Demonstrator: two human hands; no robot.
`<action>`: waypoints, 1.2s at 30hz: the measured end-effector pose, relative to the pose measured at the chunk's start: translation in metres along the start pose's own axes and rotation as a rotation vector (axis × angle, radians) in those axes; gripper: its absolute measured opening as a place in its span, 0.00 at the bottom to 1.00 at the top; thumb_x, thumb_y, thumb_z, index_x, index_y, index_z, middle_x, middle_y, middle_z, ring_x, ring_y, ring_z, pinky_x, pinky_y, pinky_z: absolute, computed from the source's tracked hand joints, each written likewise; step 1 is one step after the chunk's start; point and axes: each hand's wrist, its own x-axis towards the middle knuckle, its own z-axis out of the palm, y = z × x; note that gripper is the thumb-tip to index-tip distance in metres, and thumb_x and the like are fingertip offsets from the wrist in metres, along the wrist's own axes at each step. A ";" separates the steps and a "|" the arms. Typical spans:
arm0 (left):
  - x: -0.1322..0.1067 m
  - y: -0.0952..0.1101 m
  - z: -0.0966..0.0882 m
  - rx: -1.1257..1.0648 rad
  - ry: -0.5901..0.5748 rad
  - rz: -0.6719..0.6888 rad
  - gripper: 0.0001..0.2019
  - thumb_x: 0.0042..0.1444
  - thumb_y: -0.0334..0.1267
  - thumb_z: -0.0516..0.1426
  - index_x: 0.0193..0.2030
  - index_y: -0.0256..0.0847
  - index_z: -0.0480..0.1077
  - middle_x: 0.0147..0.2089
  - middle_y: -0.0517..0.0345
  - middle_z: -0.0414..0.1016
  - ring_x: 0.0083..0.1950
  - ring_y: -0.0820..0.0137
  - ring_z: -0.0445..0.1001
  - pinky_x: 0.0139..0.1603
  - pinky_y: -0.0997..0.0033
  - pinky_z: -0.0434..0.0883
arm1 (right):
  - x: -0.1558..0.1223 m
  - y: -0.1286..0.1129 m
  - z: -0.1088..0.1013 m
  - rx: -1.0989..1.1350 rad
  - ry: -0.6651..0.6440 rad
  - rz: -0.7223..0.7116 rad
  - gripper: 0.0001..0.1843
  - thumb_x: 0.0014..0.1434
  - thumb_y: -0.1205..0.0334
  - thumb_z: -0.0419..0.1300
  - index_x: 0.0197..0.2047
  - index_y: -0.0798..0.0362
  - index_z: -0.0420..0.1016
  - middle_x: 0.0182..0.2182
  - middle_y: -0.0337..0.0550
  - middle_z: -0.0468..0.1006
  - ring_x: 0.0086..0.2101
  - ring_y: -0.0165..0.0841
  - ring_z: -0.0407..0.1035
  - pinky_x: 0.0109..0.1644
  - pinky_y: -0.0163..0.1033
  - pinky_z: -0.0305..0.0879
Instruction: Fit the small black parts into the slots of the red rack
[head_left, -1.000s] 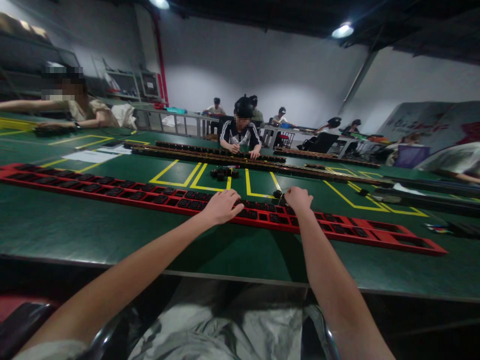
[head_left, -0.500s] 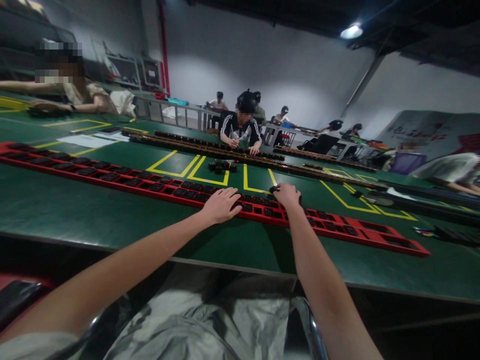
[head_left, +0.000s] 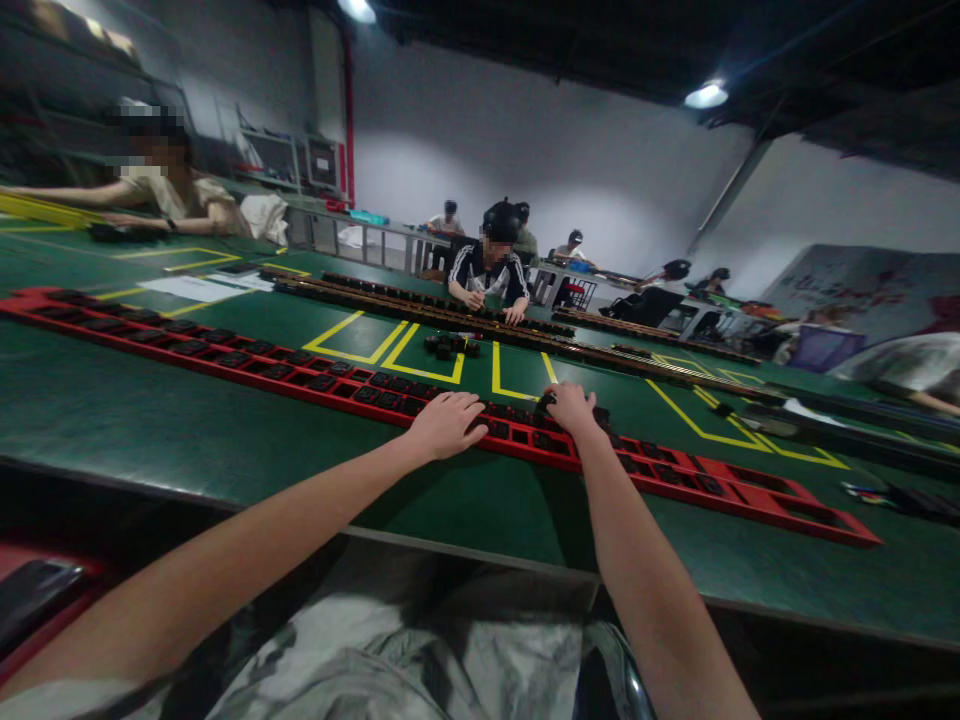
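Observation:
A long red tray (head_left: pixel 757 497) with rows of slots, most holding small black parts, runs across the green table (head_left: pixel 150 420). My left hand (head_left: pixel 446 424) lies flat on the tray with its fingers stretched out over the black parts. My right hand (head_left: pixel 571 407) rests on the tray's far edge, its fingers curled round a small black part (head_left: pixel 546 401). The tray's last slots on the right stand empty.
A small heap of black parts (head_left: pixel 450 346) lies beyond the tray among yellow floor-style markings. A person in a striped jacket (head_left: pixel 489 272) works opposite at a dark tray; another person (head_left: pixel 161 190) leans on the table at far left. Papers (head_left: pixel 196 288) lie at left.
My right hand has drawn left and nearer along the tray's far edge, with a small black part now in its fingers. My left hand has stayed flat on the tray.

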 end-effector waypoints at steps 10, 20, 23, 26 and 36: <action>0.001 -0.002 0.007 0.045 0.038 0.024 0.25 0.67 0.51 0.45 0.60 0.39 0.68 0.64 0.49 0.69 0.65 0.60 0.65 0.66 0.57 0.60 | 0.010 0.002 0.010 0.283 0.217 -0.158 0.26 0.57 0.74 0.50 0.57 0.50 0.71 0.51 0.53 0.74 0.53 0.47 0.64 0.60 0.60 0.57; 0.000 -0.003 0.007 0.048 0.040 0.040 0.25 0.67 0.51 0.45 0.61 0.37 0.68 0.64 0.48 0.69 0.65 0.60 0.66 0.65 0.57 0.62 | 0.021 0.011 0.021 0.948 0.242 -0.118 0.19 0.47 0.59 0.58 0.45 0.52 0.72 0.40 0.44 0.75 0.34 0.35 0.71 0.39 0.41 0.70; 0.001 -0.002 0.007 0.045 0.055 0.044 0.25 0.67 0.51 0.46 0.60 0.38 0.69 0.63 0.48 0.70 0.64 0.60 0.66 0.64 0.57 0.62 | 0.017 0.009 0.018 0.863 0.318 -0.139 0.20 0.44 0.60 0.61 0.44 0.52 0.71 0.40 0.44 0.76 0.40 0.38 0.70 0.48 0.45 0.68; 0.001 -0.002 0.008 0.043 0.066 0.051 0.25 0.66 0.51 0.46 0.59 0.38 0.69 0.63 0.47 0.70 0.64 0.59 0.67 0.64 0.57 0.62 | 0.017 0.007 0.015 0.883 0.268 -0.088 0.24 0.45 0.61 0.60 0.48 0.52 0.68 0.40 0.44 0.76 0.38 0.37 0.71 0.47 0.46 0.69; 0.002 -0.002 0.009 0.037 0.063 0.039 0.24 0.66 0.51 0.46 0.58 0.39 0.69 0.63 0.48 0.70 0.64 0.60 0.67 0.63 0.58 0.62 | -0.011 0.046 0.005 0.786 0.216 -0.177 0.20 0.47 0.60 0.64 0.46 0.51 0.75 0.42 0.45 0.76 0.39 0.38 0.72 0.49 0.47 0.69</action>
